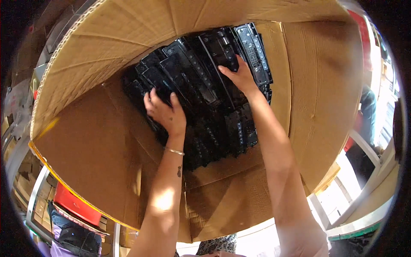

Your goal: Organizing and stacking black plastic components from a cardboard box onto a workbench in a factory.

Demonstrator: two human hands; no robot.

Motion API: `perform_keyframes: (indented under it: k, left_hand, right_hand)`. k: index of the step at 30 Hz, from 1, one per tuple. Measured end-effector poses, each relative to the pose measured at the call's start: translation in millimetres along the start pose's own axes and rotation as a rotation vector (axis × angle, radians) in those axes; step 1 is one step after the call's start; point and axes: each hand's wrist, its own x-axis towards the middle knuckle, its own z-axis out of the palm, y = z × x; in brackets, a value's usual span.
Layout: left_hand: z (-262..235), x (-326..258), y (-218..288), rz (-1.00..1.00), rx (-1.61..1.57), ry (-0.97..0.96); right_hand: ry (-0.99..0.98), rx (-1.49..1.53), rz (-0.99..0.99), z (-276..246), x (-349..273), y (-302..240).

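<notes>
Inside a deep cardboard box (317,85), long black plastic parts (188,64) lie side by side in a slanted stack. Some carry rows of small round studs; what they belong to cannot be made out. My left hand (166,113) rests on the left side of the stack, thumb and fingers apart. Farther right and deeper in, my right hand (240,79) touches the parts with thumb and forefinger spread; its other fingers are mostly hidden. Beside it, at the far right of the row, is a part with a grey studded face (253,51). Neither hand visibly grips a part.
The box walls rise around both forearms, and the near rim passes below them. Outside at lower left are a red bin (77,205) and a dark bag (77,240). Pale metal frame bars (364,150) stand at right, beside another person's clothed legs (367,111).
</notes>
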Motion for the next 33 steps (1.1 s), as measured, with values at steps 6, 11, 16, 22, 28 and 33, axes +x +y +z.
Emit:
perform_keyframes:
  k: [6, 11, 16, 22, 28, 33]
  left_hand:
    - [-1, -12, -81, -0.696, -0.414, -0.027]
    - [0, -22, -98, -0.547, -0.338, -0.101]
    - [-10, -27, -75, -0.814, -0.759, 0.097]
    - [-4, -26, -40, -0.707, -1.015, -0.146]
    - [19, -15, -27, -0.761, -0.678, -0.186]
    - [15, -11, -29, -0.703, -0.605, -0.241]
  right_hand:
    - [0.028, -0.088, -0.183, 4, 10, 0]
    - [-0.001, 0.019, -0.050, 5, 13, 5]
    - [-0.013, 0.017, -0.061, 5, 2, 10]
    - [-0.013, 0.041, -0.061, -5, 0, 20]
    - [0.050, -0.038, -0.148, -7, -4, 9]
    - [0.028, 0.108, -0.066, 1, -6, 5]
